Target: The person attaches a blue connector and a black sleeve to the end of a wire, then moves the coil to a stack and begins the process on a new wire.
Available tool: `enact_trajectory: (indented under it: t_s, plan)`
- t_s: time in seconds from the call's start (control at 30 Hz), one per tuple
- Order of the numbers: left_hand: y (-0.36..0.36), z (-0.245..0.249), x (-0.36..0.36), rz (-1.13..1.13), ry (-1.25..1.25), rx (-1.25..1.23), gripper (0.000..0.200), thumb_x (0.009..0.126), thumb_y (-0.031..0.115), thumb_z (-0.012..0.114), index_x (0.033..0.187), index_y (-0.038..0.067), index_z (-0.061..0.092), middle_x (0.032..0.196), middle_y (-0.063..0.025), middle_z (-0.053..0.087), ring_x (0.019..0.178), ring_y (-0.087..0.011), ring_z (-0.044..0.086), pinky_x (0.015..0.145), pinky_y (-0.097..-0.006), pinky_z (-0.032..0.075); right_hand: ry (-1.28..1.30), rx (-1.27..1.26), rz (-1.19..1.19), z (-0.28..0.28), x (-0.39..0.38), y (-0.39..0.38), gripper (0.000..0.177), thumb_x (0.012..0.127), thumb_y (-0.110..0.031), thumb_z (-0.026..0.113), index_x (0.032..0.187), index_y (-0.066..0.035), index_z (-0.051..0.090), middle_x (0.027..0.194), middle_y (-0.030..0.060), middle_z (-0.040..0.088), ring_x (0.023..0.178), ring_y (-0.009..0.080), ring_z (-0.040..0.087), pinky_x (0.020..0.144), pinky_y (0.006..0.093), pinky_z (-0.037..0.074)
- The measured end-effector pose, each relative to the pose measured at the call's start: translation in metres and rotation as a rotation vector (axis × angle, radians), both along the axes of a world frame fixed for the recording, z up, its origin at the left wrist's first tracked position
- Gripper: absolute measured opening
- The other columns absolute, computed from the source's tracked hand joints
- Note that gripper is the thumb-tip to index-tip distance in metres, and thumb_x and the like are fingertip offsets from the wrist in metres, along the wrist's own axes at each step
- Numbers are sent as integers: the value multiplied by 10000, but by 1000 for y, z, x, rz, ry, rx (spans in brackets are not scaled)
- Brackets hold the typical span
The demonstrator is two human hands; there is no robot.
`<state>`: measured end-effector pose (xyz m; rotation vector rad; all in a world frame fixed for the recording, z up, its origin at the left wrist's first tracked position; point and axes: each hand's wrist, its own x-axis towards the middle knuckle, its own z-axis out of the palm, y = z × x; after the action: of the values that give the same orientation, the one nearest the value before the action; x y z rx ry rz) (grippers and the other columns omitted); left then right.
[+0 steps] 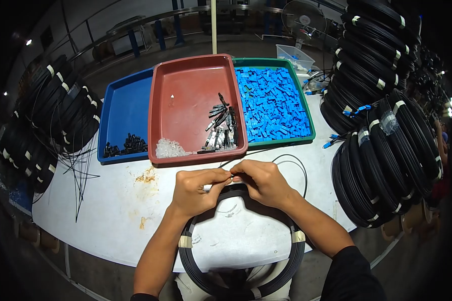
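we had our two hands close together over the desk (110, 215). our left hand (198, 188) pinched with its thumb and finger, and our right hand (263, 180) pinched the same way, so the tips met. between them was a small bit (231, 177), mostly hidden by our fingers, and we could not tell what it was. the bit was at the far side of a black coil (295, 257). the coil's far part was over the desk, and its near part went past the edge, by our lap. pale tape (185, 242) went around the coil in a few spots. a thin wire (306, 175) curved past our right hand.

past our hands, we had three trays side by side. the blue tray (125, 105) was on the left, with black parts (126, 146) in its near end. the red tray (191, 100) was in the middle, with clear bits (170, 149) near its left corner and dark sticks (221, 133) on its right. the green tray (281, 143) was on the right, full of blue clips (273, 105). more coils (381, 165) were piled on our right, and other coils (65, 110) on our left.
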<state>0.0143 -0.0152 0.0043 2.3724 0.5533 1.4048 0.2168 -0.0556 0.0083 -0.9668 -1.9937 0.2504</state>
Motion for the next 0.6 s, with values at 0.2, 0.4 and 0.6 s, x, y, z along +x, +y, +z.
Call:
enact_trajectory:
  t_s: [0.2, 0.4, 0.6]
  plan:
    - [-8, 4, 5, -66, -199, -526, 83, 797, -27, 781, 880, -25, 784, 867, -165, 775, 733, -189, 766, 668, -259, 611, -153, 416, -48, 6, 1, 1, 286, 724, 35, 678, 1009, 13, 656, 835, 109, 679, 728, 296, 666, 658, 392, 538]
    - [-12, 20, -3, 1, 254, 216, 141, 799, -5, 750, 939, -27, 759, 916, -160, 769, 712, -201, 756, 571, -290, 608, -141, 336, -89, 0, 2, -3, 293, 694, -18, 714, 984, 8, 687, 766, 126, 677, 600, 278, 637, 557, 367, 504]
    - [-4, 7, -4, 24, 351, 388, 200, 767, -37, 771, 966, -18, 760, 867, -134, 765, 687, -186, 747, 552, -272, 593, 0, 53, -38, -7, 1, 2, 168, 818, 5, 709, 985, -5, 702, 805, 161, 701, 690, 308, 689, 607, 376, 538]
